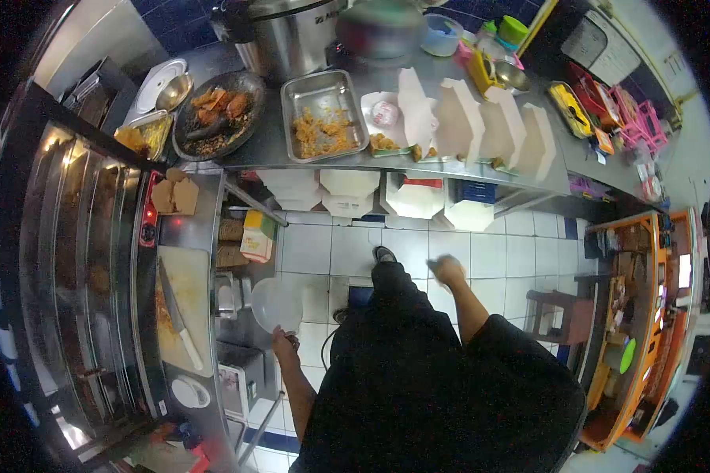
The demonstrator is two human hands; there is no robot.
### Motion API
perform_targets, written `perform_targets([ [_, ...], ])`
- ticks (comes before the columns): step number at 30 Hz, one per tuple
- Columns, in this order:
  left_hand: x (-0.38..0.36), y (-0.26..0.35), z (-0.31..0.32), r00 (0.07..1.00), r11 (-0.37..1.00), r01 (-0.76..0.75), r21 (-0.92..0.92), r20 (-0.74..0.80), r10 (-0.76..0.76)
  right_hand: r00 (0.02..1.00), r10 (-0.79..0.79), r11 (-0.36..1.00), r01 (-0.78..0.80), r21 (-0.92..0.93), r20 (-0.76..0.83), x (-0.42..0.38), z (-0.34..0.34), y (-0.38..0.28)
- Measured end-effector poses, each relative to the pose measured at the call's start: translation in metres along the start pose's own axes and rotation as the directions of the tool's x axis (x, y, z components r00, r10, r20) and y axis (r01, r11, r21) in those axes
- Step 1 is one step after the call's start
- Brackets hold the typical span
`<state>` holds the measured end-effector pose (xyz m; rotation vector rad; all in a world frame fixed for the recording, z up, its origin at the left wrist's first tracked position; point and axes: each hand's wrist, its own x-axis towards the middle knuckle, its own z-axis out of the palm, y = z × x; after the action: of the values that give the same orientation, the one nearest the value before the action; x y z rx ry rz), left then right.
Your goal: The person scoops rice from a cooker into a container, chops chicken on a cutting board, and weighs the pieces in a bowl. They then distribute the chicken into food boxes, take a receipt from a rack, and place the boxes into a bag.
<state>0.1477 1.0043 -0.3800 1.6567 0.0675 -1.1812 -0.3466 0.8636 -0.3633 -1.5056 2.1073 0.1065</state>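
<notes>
My left hand (285, 343) is low beside the left counter, its fingers closed on the edge of a round, translucent plastic bowl (277, 304). Out over the tiled floor, my right hand (451, 272) is closed around a small dark object (434, 266), too blurred to name. Beyond both hands, the steel counter carries a metal tray (328, 150) with orange-brown crumbs of food. A dark stone mortar (219, 110) with reddish pieces of food stands left of it. To its right is a row of open takeaway boxes (457, 122) with food inside.
A knife (172, 303) lies on a cutting board (193, 276) on the left counter, beside a glass display case (87, 260). More folded boxes (414, 197) sit under the far counter. On the right are a brown stool (560, 315) and an orange shelf (639, 331).
</notes>
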Motion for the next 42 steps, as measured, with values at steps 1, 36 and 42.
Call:
perform_targets([
  [1,0.007,-0.014,-0.007,0.995,0.994,-0.08,0.072,0.073,0.075,0.994,0.105,0.993,-0.107,0.043,0.031,-0.002,0.016,0.028],
  [36,-0.033,-0.021,0.098,0.906,0.917,0.398,0.014,-0.164,-0.391,0.673,-0.721,0.69,0.679,-0.25,-0.164,0.101,-0.349,-0.126],
  [42,-0.036,-0.044,0.122,0.972,0.983,0.181,-0.008,-0.152,-0.18,0.719,-0.532,0.247,0.637,-0.73,0.447,0.22,-0.302,-0.128],
])
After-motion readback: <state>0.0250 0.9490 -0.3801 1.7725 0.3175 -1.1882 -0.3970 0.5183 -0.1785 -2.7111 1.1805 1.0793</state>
